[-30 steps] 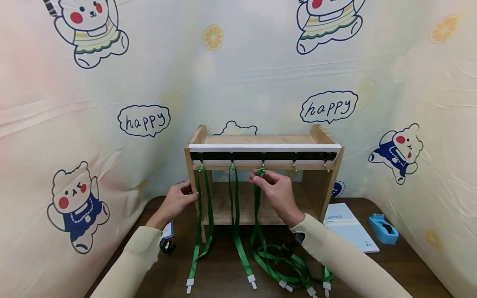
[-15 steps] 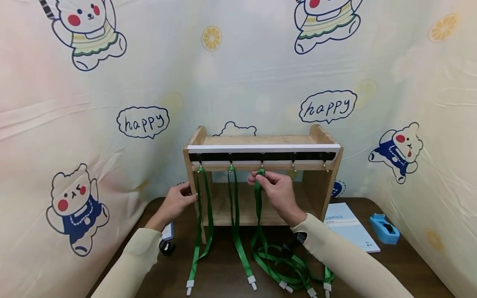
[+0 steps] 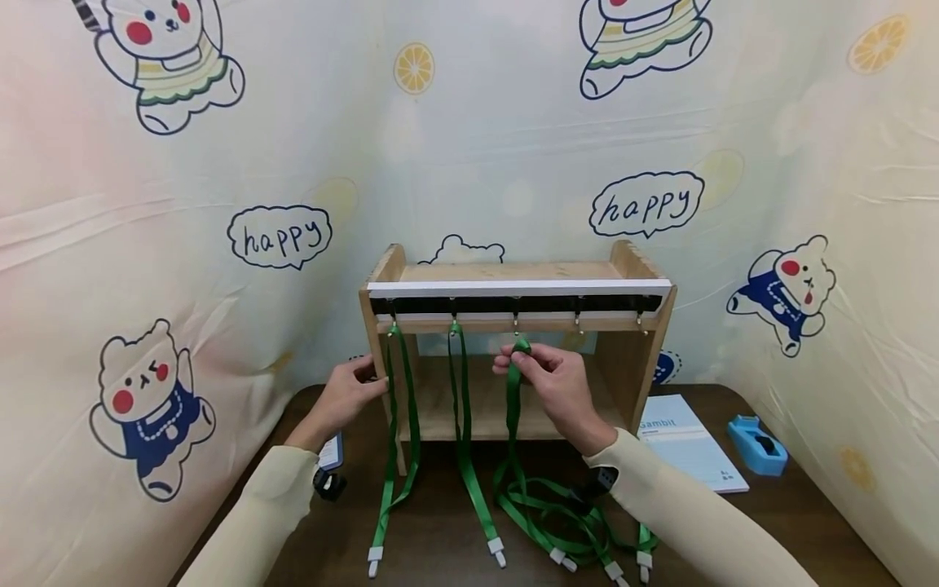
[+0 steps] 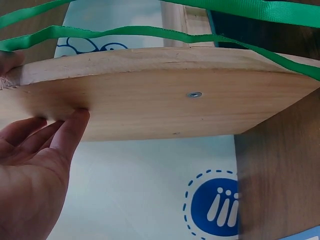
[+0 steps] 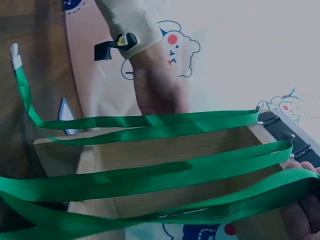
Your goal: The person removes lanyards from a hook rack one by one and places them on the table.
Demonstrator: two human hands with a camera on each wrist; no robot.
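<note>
Before me stands a small wooden shelf (image 3: 506, 272), a row of hooks along its front rail. My left hand (image 3: 348, 399) holds its left side panel (image 4: 145, 107), fingertips against the outer face and thumb at the front edge. My right hand (image 3: 561, 387) pinches a green lanyard (image 3: 513, 399) near the top of its loop, just below the middle hook (image 3: 517, 324). Two more green lanyards hang from the hooks to the left, one at the far left (image 3: 414, 399) and one beside it (image 3: 466, 456). White clips (image 3: 375, 554) end the straps.
More green lanyards (image 3: 557, 522) lie tangled on the dark table (image 3: 440, 538), partly under my right forearm. Two hooks to the right (image 3: 580, 322) bear nothing. A light blue notebook (image 3: 689, 444) and a blue tape dispenser (image 3: 757, 446) are on the right.
My right hand has lowered slightly and shifted right with the lanyard; the loop's top, earlier at the middle hook, now shows below it. The left hand keeps its place on the shelf.
</note>
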